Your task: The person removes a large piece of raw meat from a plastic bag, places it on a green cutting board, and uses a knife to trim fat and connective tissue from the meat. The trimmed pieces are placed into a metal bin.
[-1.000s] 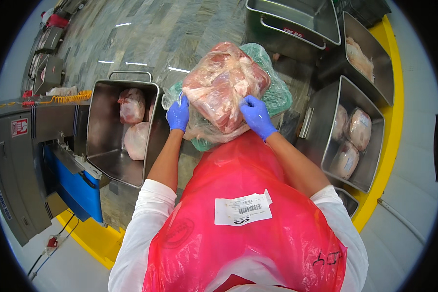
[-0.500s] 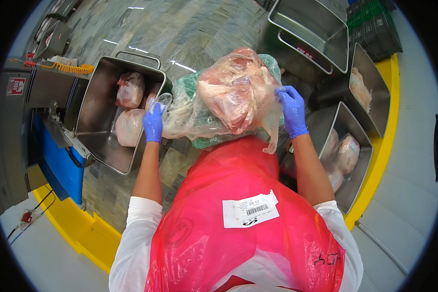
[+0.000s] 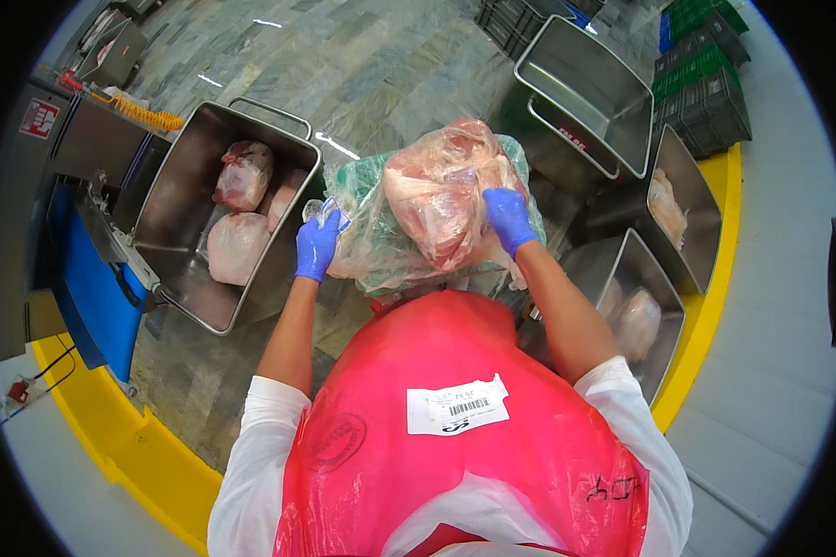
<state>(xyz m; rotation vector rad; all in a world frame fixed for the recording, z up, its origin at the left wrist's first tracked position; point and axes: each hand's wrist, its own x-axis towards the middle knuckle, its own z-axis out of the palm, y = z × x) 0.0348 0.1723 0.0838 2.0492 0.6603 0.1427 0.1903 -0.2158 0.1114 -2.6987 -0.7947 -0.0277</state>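
A large piece of raw pink meat, partly covered in crumpled clear plastic, rests on a green plastic bag in front of me. My blue-gloved left hand is closed on the clear plastic at the bag's left side, with a small white-and-blue item at the fingertips. My blue-gloved right hand has curled fingers against the right side of the meat; whether they grip meat or plastic is unclear. Below the bag is my red plastic apron.
Steel bins with meat stand at left, lower right and right. Another steel bin is at upper right, near stacked crates. A grey machine with a blue panel is at left. Yellow edging curves around.
My left hand first pulled the plastic leftward and has since shifted slightly right. My right hand first moved out rightward with the plastic and has now come back in against the meat.
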